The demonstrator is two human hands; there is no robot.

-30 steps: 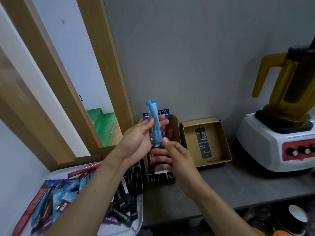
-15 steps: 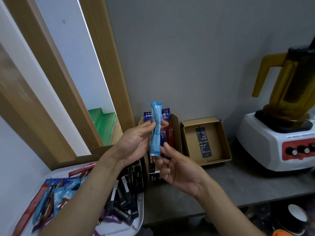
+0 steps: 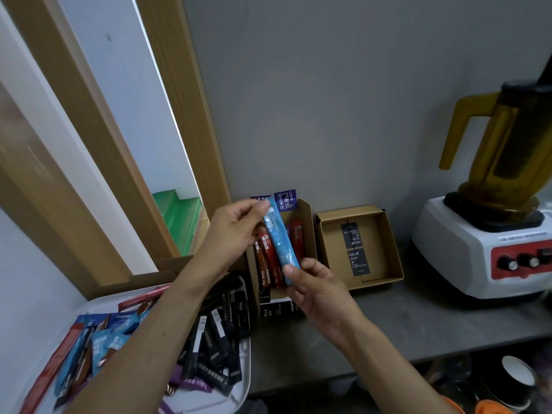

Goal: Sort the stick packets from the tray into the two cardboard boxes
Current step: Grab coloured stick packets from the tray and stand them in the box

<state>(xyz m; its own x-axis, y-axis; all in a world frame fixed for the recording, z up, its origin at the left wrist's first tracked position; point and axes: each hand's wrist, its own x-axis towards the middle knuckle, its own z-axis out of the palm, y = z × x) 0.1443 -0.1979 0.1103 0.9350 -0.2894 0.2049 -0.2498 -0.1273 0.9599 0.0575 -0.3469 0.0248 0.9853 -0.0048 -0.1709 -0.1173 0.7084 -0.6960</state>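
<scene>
Head view: both hands' grips pinch a glossy light-blue stick packet (image 3: 280, 243), tilted, end to end.

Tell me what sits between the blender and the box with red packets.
Head view: the other cardboard box, open, holding only black cards.

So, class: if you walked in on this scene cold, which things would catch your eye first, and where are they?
First, the bright blue stick packet at centre, pinched between the left hand and right hand over the left cardboard box. Then the amber blender at far right, and the tray of mixed packets at lower left.
</scene>
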